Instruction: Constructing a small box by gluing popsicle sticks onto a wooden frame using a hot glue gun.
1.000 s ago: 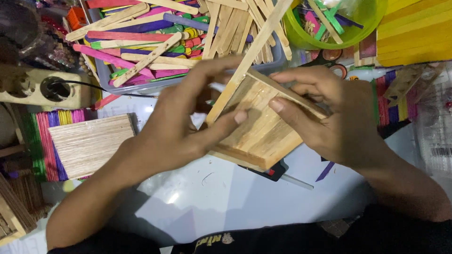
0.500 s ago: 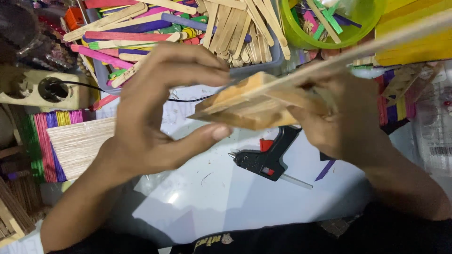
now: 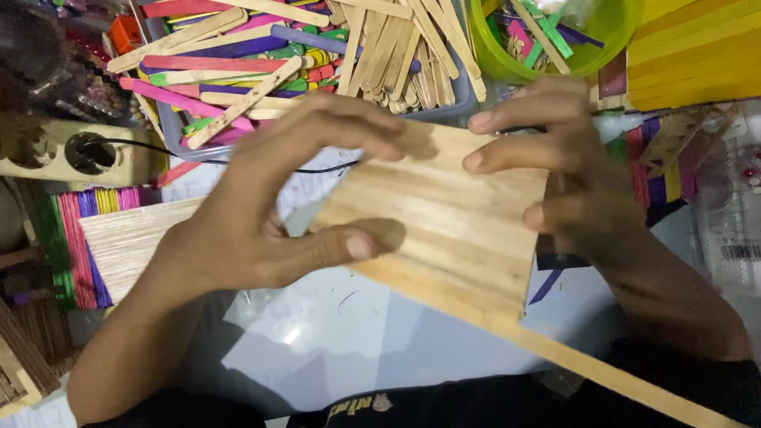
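Since half a second ago the flat panel of glued pale wooden craft sticks (image 3: 452, 230) has turned from edge-on to face the camera, covering the black glue gun that lay below it. The panel is held above the white worktop (image 3: 333, 333), between both hands. The left hand (image 3: 273, 206) grasps its left edge, thumb on the face and fingers curled over the top. The right hand (image 3: 571, 174) grips the right edge, fingertips pressed on the face. A long pale wooden strip (image 3: 602, 372) runs from the panel's lower edge toward the lower right corner. Behind the panel stands a grey tray of plain and coloured craft sticks (image 3: 317, 55), with a green plastic bowl (image 3: 555, 47) just right of it. A beige power strip (image 3: 71, 150) sits at the left.
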